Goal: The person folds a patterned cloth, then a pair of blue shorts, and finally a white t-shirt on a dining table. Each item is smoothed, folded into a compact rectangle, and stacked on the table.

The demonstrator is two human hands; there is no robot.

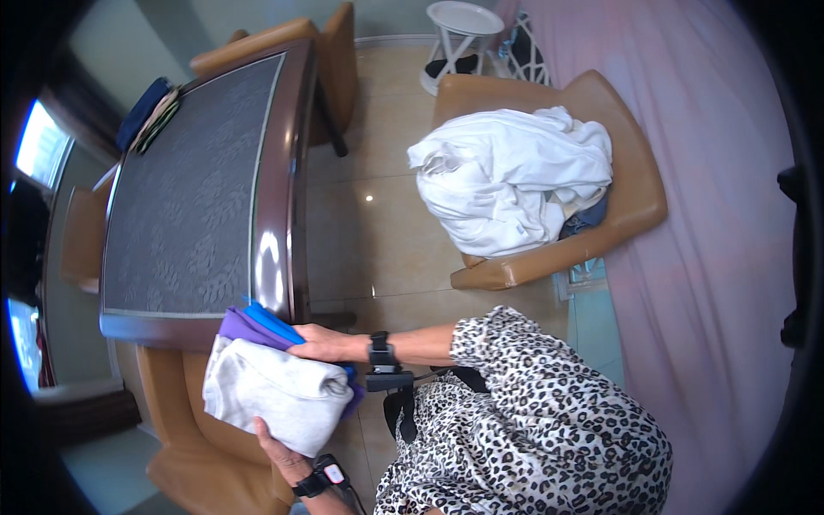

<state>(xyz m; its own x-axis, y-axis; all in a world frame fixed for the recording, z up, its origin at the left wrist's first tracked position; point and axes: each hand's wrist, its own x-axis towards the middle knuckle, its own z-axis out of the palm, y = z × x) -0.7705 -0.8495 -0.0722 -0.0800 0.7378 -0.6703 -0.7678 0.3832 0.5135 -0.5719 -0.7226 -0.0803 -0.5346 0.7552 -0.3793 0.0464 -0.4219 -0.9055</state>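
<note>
Between my hands, at the near corner of the table, I hold a bundle of folded cloth. A light grey folded garment (pixel 277 389) lies uppermost, with a purple cloth (pixel 257 329) and a bright blue cloth (pixel 273 322) beside and under it. My right hand (pixel 318 343) grips the edge by the blue and purple cloths. My left hand (pixel 280 450) supports the grey garment's near side, its thumb on top and its other fingers hidden beneath. Both wrists wear black straps with devices.
Folded clothes (pixel 151 116) are stacked at the dark table's (pixel 193 193) far left corner. Rumpled white cloth (pixel 515 174) covers the seat of a tan armchair (pixel 627 174). Another tan chair (pixel 212 431) stands below the bundle. A white round stool (pixel 465 18) stands farther back.
</note>
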